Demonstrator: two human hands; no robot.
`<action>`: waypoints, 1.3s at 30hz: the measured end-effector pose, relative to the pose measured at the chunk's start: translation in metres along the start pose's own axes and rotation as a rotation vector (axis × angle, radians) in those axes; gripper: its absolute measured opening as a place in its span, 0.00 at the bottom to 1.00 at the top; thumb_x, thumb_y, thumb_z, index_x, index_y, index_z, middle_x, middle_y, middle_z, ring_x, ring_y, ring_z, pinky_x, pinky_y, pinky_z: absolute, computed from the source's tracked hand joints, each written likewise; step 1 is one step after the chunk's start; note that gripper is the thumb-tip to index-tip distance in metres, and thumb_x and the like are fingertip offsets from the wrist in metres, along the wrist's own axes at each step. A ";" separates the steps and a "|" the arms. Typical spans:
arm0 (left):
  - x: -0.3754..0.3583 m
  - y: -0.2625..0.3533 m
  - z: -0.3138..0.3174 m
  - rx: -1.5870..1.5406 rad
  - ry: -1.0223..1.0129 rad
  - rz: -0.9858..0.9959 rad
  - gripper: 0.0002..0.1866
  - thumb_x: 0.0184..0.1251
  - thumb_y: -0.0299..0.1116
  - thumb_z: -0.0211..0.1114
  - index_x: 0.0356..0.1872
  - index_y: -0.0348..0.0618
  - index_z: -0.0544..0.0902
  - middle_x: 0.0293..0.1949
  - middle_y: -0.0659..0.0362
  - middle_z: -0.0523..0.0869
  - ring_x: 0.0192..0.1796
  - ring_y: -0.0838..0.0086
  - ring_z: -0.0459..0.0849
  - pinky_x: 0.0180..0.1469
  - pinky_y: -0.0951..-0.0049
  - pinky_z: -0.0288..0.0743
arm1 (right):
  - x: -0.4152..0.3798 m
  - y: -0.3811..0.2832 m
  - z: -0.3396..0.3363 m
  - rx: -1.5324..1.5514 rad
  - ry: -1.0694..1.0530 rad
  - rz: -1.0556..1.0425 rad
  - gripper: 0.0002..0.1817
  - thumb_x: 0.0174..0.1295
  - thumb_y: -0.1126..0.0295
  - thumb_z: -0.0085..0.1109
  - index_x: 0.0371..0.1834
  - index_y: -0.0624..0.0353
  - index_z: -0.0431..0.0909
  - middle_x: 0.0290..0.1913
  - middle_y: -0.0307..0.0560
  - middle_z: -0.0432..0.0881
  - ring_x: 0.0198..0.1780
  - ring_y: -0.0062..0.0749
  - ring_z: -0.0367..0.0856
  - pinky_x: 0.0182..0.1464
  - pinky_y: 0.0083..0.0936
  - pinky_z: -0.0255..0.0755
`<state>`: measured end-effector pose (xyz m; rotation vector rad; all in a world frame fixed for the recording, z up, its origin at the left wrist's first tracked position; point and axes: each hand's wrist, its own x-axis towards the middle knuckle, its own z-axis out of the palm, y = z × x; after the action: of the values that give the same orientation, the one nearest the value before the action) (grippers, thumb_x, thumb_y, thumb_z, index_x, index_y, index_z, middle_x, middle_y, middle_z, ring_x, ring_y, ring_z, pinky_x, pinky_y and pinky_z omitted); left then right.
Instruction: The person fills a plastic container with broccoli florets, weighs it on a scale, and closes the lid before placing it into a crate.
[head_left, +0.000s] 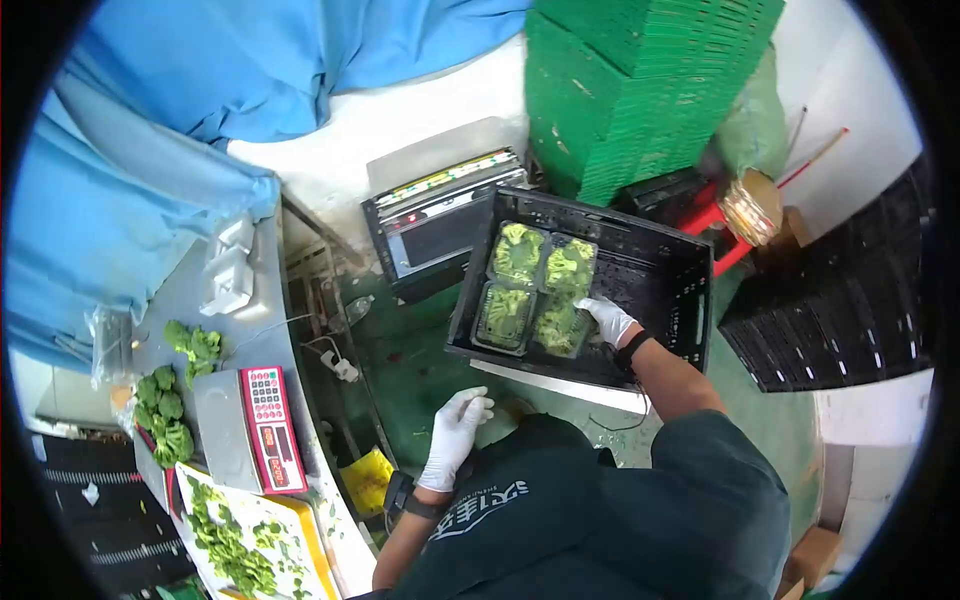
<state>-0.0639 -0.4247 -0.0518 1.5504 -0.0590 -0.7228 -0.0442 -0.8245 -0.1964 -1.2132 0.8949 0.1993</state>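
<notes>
My right hand (pixel 608 320), in a white glove, is at the right edge of a clear pack of broccoli (pixel 560 328), its fingers on the pack. This pack lies in a black crate (pixel 655 265) with three more clear broccoli packs (pixel 518 252) beside it, two by two at the crate's left side. My left hand (pixel 460 425), also gloved, hangs outside the crate, below its front left corner, with the fingers curled together. Nothing can be made out in it.
On the left table stand a red and grey scale (pixel 265 430), loose broccoli (pixel 165 410), white trays (pixel 228 270) and a tray of green pieces (pixel 240 550). A black machine (pixel 440 230) is behind the crate. Green crates (pixel 630 90) and black crates (pixel 830 300) are stacked around.
</notes>
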 end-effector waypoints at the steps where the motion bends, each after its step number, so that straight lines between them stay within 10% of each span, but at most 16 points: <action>1: -0.006 -0.004 -0.006 0.000 0.050 0.004 0.17 0.86 0.36 0.60 0.64 0.35 0.82 0.49 0.55 0.91 0.45 0.75 0.89 0.52 0.74 0.83 | 0.008 0.007 0.000 0.045 -0.050 0.108 0.24 0.68 0.62 0.71 0.66 0.47 0.78 0.58 0.42 0.85 0.61 0.42 0.82 0.62 0.62 0.71; 8: -0.055 -0.028 -0.040 -0.117 0.363 -0.129 0.19 0.86 0.39 0.58 0.62 0.33 0.83 0.47 0.53 0.92 0.44 0.73 0.90 0.50 0.73 0.84 | 0.029 0.035 -0.003 0.178 -0.175 0.207 0.31 0.71 0.63 0.70 0.75 0.51 0.70 0.64 0.46 0.82 0.62 0.47 0.83 0.60 0.67 0.75; 12: -0.069 -0.031 -0.056 -0.170 0.439 -0.103 0.18 0.87 0.38 0.57 0.62 0.32 0.83 0.46 0.53 0.92 0.44 0.73 0.90 0.50 0.73 0.84 | 0.022 0.018 -0.007 -0.243 0.001 0.480 0.32 0.70 0.58 0.71 0.73 0.59 0.73 0.72 0.53 0.79 0.63 0.50 0.85 0.57 0.55 0.84; 16: -0.074 -0.029 -0.078 -0.189 0.441 -0.053 0.18 0.87 0.40 0.59 0.58 0.34 0.84 0.45 0.55 0.91 0.44 0.74 0.90 0.50 0.73 0.84 | 0.048 0.050 -0.023 -0.568 0.024 0.316 0.29 0.75 0.56 0.65 0.71 0.64 0.75 0.65 0.59 0.82 0.58 0.56 0.87 0.52 0.55 0.88; 20: -0.081 -0.025 -0.105 -0.227 0.432 -0.016 0.17 0.85 0.38 0.61 0.60 0.34 0.84 0.45 0.56 0.91 0.45 0.75 0.89 0.53 0.73 0.83 | 0.029 0.047 -0.014 -0.178 0.064 0.308 0.24 0.77 0.64 0.61 0.72 0.61 0.75 0.64 0.57 0.82 0.55 0.55 0.88 0.47 0.50 0.90; 26: -0.118 -0.016 -0.156 -0.192 0.384 0.179 0.17 0.85 0.37 0.62 0.62 0.35 0.83 0.49 0.54 0.91 0.50 0.73 0.88 0.58 0.71 0.82 | 0.087 0.018 -0.026 -0.617 0.108 -0.070 0.11 0.73 0.65 0.65 0.48 0.63 0.83 0.40 0.46 0.90 0.39 0.35 0.90 0.37 0.30 0.83; 31: -0.152 0.001 -0.190 -0.181 0.468 0.236 0.17 0.83 0.34 0.64 0.63 0.33 0.83 0.48 0.56 0.91 0.50 0.77 0.87 0.57 0.73 0.82 | -0.042 -0.092 0.204 -0.213 -0.307 -0.414 0.12 0.77 0.68 0.59 0.53 0.63 0.86 0.43 0.46 0.92 0.38 0.28 0.90 0.39 0.23 0.83; 39: -0.183 -0.020 -0.228 -0.093 0.882 0.350 0.14 0.84 0.34 0.62 0.58 0.35 0.86 0.44 0.60 0.92 0.47 0.79 0.89 0.56 0.73 0.83 | -0.085 -0.111 0.548 -0.649 -0.817 -0.828 0.13 0.77 0.71 0.58 0.52 0.69 0.89 0.46 0.51 0.92 0.47 0.33 0.91 0.55 0.29 0.83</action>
<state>-0.1100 -0.1383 -0.0107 1.5935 0.3460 0.2614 0.2314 -0.3631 -0.0217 -1.7951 -0.4510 0.2857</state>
